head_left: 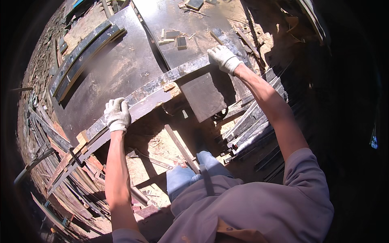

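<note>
A long, narrow plank [152, 83] with a worn, stained grey face lies along the near edge of a dark metal table [109, 75]. My left hand [117, 115], in a pale knitted work glove, is closed over the plank toward its left part. Farther off to the right, my right hand [224, 59], gloved the same way, grips the plank near its right end. Its fingertips are partly hidden by the glove's back. Between my hands, a small wooden block [172, 88] sits against the table's front edge.
Two stacked dark-faced strips [85, 60] lie at the table's left. A long slot [152, 40] crosses the tabletop, with small offcuts [181, 43] to its right. A clamp [76, 158] holds the front-left rail. Scrap strips [77, 198] and more lumber [251, 123] lie around below.
</note>
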Demonstrator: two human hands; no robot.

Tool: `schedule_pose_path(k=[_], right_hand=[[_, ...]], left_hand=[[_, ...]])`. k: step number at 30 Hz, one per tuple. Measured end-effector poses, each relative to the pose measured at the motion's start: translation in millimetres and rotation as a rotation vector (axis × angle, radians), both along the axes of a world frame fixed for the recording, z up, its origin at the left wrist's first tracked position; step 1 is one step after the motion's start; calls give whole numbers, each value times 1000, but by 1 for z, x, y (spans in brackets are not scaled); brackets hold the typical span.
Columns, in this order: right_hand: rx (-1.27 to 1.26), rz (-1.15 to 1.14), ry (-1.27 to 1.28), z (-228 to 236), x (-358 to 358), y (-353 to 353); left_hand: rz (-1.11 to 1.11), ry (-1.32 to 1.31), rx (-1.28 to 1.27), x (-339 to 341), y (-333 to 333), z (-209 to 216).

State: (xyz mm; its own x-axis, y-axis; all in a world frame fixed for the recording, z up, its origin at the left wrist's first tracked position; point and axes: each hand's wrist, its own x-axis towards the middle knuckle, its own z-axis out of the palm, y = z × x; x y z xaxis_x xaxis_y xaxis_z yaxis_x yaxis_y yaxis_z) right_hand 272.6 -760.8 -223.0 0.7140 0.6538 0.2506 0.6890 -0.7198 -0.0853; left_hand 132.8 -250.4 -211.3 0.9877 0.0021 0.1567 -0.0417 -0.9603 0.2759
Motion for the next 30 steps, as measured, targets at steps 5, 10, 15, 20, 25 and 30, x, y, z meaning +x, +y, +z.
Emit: schedule_pose_path(k=[5,10,15,20,25,30], right_hand=[[-97,-9,60,-3,-3,2],[-187,-46,80,8,-4,4],[-204,-200,49,12,-57,-6],[337,-584,649,58,-176,-31],[764,-802,1011,75,-244,-50],[875,-894,1065,63,-237,-37]], left_hand=[[11,19,-7,-6,0,1],[40,0,15,-1,-2,2],[94,17,40,8,-8,0],[107,67,71,4,4,4],[-29,365,92,24,-1,48],[-95,589,-59,37,8,72]])
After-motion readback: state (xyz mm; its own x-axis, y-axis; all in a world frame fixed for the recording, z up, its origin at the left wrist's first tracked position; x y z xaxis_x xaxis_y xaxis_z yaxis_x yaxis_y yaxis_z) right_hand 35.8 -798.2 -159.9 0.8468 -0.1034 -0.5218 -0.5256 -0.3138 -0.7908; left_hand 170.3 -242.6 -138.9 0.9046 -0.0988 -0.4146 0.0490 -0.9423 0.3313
